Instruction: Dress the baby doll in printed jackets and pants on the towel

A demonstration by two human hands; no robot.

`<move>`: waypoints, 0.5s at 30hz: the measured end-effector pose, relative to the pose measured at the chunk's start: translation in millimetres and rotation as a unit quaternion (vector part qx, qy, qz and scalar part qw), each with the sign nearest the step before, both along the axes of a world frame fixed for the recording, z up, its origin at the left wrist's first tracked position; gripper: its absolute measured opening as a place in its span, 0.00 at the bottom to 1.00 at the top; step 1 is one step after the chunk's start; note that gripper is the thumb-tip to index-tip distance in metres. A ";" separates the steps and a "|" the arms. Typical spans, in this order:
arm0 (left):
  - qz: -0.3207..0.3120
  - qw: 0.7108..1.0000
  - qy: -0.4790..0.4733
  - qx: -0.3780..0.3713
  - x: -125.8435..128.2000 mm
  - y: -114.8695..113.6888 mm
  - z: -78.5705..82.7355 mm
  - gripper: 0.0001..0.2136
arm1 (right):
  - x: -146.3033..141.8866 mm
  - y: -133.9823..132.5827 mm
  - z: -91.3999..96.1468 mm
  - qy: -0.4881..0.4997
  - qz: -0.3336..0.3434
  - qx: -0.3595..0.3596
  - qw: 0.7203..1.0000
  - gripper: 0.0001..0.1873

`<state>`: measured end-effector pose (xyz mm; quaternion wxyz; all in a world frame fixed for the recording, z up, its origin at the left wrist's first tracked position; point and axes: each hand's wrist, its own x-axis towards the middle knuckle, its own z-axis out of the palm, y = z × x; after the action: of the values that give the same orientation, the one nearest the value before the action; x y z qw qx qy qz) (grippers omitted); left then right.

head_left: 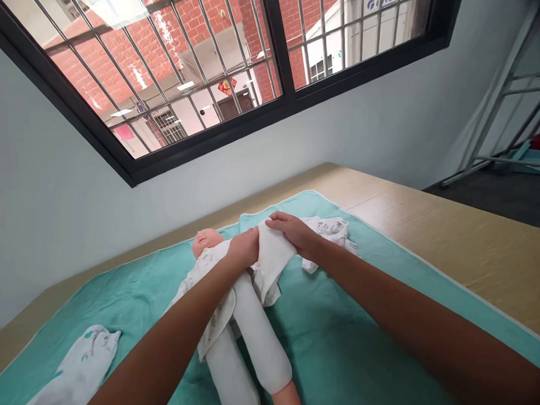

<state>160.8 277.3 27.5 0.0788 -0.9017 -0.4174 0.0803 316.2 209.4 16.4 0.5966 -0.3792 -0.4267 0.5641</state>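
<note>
Lying on a teal sheet (pixel 348 342), a white-legged doll (pixel 261 331) is draped in white fabric (pixel 274 250), printed over the torso and plain where pinched by left hand (pixel 245 248) and right hand (pixel 297 232), with one doll, one sheet and two separate printed garments (pixel 76 372) counted.

Two long, bare forearms (pixel 168 339) with narrow wrists (pixel 317 248)
</note>
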 end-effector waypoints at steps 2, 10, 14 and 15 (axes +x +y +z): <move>-0.023 0.999 -0.009 -0.023 -0.2 -6.5 3.5 0.07 | -9.7 -0.4 -1.0 -0.050 -0.007 0.001 0.999 0.14; -0.030 0.998 -0.029 -0.053 -5.0 -0.7 8.4 0.08 | 2.1 18.5 -18.1 -0.015 -0.125 -0.050 0.991 0.11; -0.024 0.997 -0.032 -0.063 -2.4 1.1 2.3 0.09 | 3.0 16.1 -6.3 0.052 -0.078 -0.077 0.993 0.12; -0.020 0.997 -0.034 -0.065 -1.5 1.1 0.9 0.09 | -2.1 12.8 -2.4 0.049 -0.070 -0.069 0.994 0.12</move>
<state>159.3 278.5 28.3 0.0069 -0.9153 -0.3956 0.0751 314.1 222.3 14.0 0.6271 -0.4201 -0.3299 0.5669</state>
